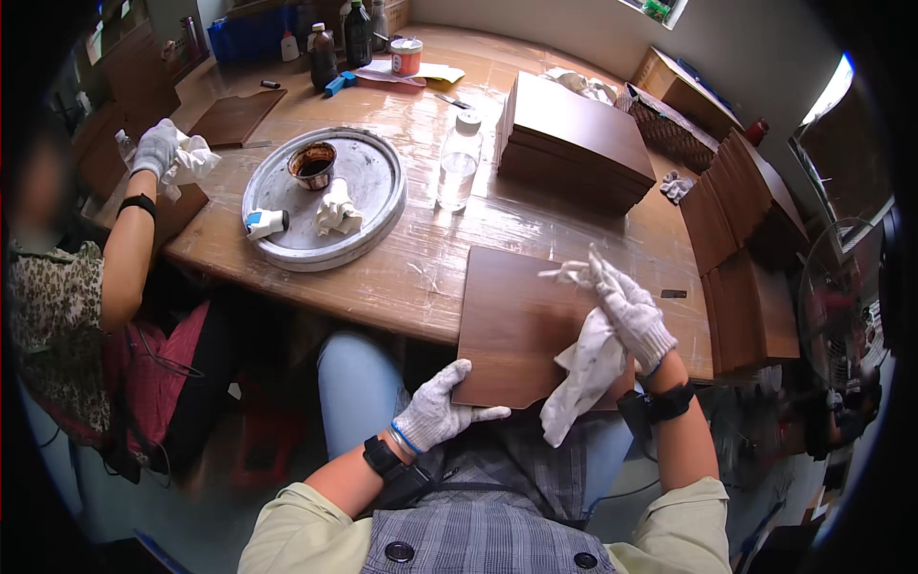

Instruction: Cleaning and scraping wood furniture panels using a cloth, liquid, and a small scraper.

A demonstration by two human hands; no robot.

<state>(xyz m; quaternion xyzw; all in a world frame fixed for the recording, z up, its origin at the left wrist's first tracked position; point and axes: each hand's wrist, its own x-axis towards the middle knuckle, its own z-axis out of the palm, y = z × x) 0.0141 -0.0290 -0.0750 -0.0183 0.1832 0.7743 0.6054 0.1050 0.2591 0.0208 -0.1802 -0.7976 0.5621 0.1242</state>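
Plaid apron (478, 536) foremost, your half-curled left hand (433, 413) grips a brown panel (507, 325); your loosely extended right hand (631, 314) holds white cloth (585, 373)

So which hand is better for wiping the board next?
Probably the right hand: it has the white cloth over the brown wooden board, while the left hand holds its near left corner.
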